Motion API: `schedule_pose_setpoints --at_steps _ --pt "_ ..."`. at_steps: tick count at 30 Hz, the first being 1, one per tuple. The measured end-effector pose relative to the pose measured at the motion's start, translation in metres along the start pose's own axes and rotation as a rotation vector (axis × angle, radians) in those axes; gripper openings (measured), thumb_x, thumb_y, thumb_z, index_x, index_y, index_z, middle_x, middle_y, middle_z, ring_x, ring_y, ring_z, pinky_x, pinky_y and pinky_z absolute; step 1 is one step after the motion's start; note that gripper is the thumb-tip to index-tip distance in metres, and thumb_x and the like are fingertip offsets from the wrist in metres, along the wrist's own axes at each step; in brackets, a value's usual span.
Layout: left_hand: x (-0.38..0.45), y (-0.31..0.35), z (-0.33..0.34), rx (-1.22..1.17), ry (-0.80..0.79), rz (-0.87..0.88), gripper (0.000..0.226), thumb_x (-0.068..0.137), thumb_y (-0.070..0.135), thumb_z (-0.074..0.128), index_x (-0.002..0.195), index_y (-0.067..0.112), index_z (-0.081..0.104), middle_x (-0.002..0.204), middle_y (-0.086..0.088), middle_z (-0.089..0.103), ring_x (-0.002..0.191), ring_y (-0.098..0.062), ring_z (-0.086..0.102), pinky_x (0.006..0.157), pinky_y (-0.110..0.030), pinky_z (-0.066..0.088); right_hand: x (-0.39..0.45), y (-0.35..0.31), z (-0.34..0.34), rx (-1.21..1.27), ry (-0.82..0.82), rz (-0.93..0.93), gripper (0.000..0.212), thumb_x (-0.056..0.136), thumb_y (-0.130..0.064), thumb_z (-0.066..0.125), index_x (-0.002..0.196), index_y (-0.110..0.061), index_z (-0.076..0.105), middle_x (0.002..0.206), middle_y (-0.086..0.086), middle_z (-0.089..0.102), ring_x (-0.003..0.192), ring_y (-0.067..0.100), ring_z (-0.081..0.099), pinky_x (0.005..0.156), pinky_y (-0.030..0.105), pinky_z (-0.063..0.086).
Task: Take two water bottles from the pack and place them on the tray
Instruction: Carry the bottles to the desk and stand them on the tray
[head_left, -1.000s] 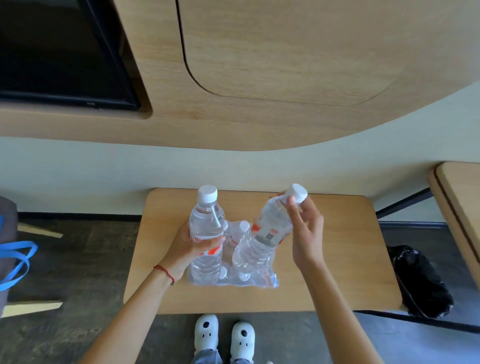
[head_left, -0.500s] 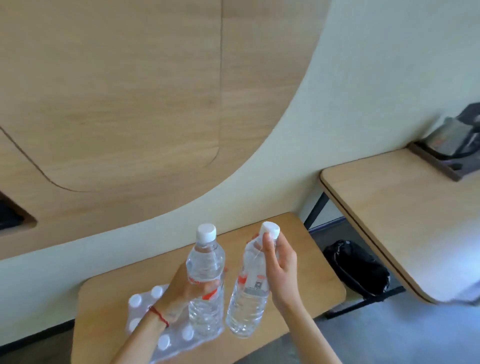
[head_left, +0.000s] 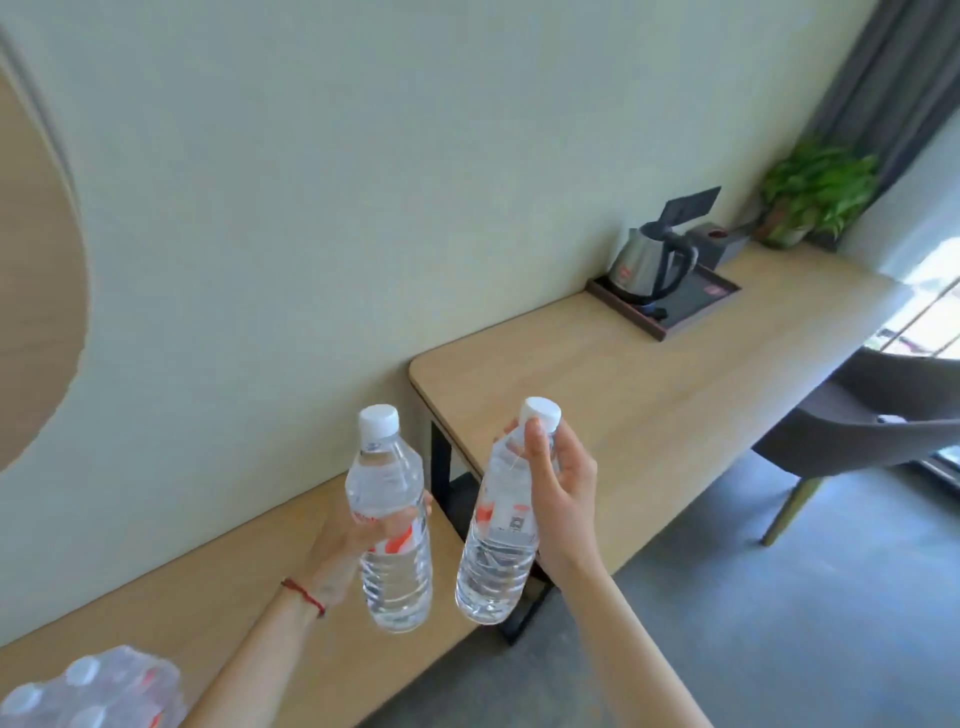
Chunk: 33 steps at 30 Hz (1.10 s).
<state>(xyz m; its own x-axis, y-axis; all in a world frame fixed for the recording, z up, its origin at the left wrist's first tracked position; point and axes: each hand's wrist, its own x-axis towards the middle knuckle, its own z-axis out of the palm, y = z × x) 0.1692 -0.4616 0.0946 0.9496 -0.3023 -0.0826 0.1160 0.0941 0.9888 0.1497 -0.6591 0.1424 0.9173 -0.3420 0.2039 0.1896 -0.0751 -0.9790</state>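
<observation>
Both bottles are clear of the pack now and up in the air: the left bottle (head_left: 389, 525) gripped round its middle by the left hand (head_left: 358, 540), the right bottle (head_left: 501, 525) held near its neck by the right hand (head_left: 563, 499). The pack (head_left: 88, 691) has slid to seven o'clock; the tray (head_left: 670, 306) with its kettle (head_left: 644, 262) now shows at two o'clock on the far bench (head_left: 649, 395), well apart. Carrying comes next, I'd say

Labels on both bottles (head_left: 390, 525) are too blurred to read.
</observation>
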Motion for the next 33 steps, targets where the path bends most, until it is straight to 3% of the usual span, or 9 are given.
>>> schedule_pose_setpoints --at_steps 3,6,9,16,20,23,27,30,33 --pt "0.036 -0.001 0.066 -0.027 -0.035 0.005 0.091 0.03 0.06 0.087 0.108 0.025 0.059 0.085 0.005 0.077 0.083 -0.012 0.072 0.068 -0.022 0.059 0.028 0.005 -0.061 -0.029 0.062 0.008 0.04 0.084 -0.054 0.051 0.081 -0.016 0.064 0.075 0.011 0.067 0.078 0.034 0.066 0.067 0.044 0.054" --pt "0.071 -0.003 0.123 -0.036 -0.133 0.023 0.066 0.035 0.058 0.087 0.095 0.04 0.065 0.084 0.007 0.076 0.082 -0.011 0.071 0.069 -0.021 0.058 0.055 0.015 -0.115 -0.03 0.123 0.026 0.039 0.083 -0.055 0.052 0.077 -0.019 0.064 0.073 0.002 0.066 0.076 0.028 0.067 0.068 0.038 0.053" --pt "0.111 -0.012 0.176 -0.036 -0.172 0.014 0.061 0.036 0.059 0.087 0.091 0.041 0.067 0.085 0.004 0.076 0.084 -0.015 0.072 0.07 -0.025 0.06 0.086 0.026 -0.168 -0.016 0.144 0.033 0.042 0.082 -0.059 0.053 0.077 -0.018 0.065 0.072 0.0 0.065 0.076 0.027 0.068 0.068 0.039 0.054" --pt "0.217 -0.03 0.298 -0.01 -0.214 0.02 0.058 0.046 0.054 0.086 0.098 0.038 0.064 0.089 0.0 0.076 0.086 -0.02 0.071 0.071 -0.029 0.06 0.177 0.044 -0.284 -0.063 0.236 0.003 0.043 0.081 -0.064 0.053 0.079 -0.023 0.066 0.076 0.011 0.069 0.08 0.04 0.066 0.07 0.05 0.058" --pt "0.264 -0.032 0.369 0.009 -0.237 -0.006 0.06 0.045 0.056 0.085 0.098 0.035 0.064 0.089 -0.002 0.075 0.086 -0.023 0.071 0.073 -0.033 0.06 0.226 0.049 -0.354 -0.049 0.241 -0.002 0.045 0.076 -0.071 0.053 0.077 -0.027 0.066 0.072 -0.004 0.068 0.069 0.018 0.067 0.065 0.03 0.057" --pt "0.297 -0.036 0.42 0.027 -0.252 -0.012 0.06 0.043 0.058 0.086 0.096 0.036 0.065 0.089 -0.002 0.076 0.086 -0.022 0.071 0.072 -0.032 0.06 0.264 0.06 -0.404 -0.034 0.234 -0.001 0.052 0.076 -0.07 0.053 0.078 -0.019 0.064 0.075 0.012 0.068 0.07 0.019 0.066 0.064 0.033 0.056" --pt "0.337 -0.048 0.486 0.036 -0.204 -0.014 0.064 0.035 0.057 0.088 0.09 0.032 0.067 0.084 -0.001 0.077 0.082 -0.021 0.072 0.071 -0.032 0.061 0.316 0.078 -0.471 -0.044 0.219 -0.013 0.052 0.075 -0.072 0.052 0.079 -0.022 0.065 0.083 0.016 0.065 0.069 0.024 0.067 0.066 0.027 0.055" --pt "0.361 -0.056 0.535 0.039 -0.141 -0.003 0.059 0.037 0.052 0.089 0.088 0.031 0.068 0.083 -0.001 0.076 0.083 -0.023 0.071 0.075 -0.038 0.06 0.354 0.089 -0.52 -0.036 0.172 -0.019 0.036 0.079 -0.065 0.054 0.078 -0.031 0.067 0.079 0.012 0.069 0.075 0.033 0.066 0.069 0.034 0.054" --pt "0.382 -0.065 0.577 0.008 -0.071 -0.014 0.059 0.039 0.037 0.089 0.092 0.026 0.065 0.081 -0.002 0.075 0.084 -0.028 0.069 0.077 -0.045 0.057 0.389 0.098 -0.563 -0.029 0.092 -0.007 0.032 0.082 -0.054 0.054 0.077 -0.025 0.067 0.07 -0.003 0.067 0.068 0.016 0.063 0.066 0.035 0.052"
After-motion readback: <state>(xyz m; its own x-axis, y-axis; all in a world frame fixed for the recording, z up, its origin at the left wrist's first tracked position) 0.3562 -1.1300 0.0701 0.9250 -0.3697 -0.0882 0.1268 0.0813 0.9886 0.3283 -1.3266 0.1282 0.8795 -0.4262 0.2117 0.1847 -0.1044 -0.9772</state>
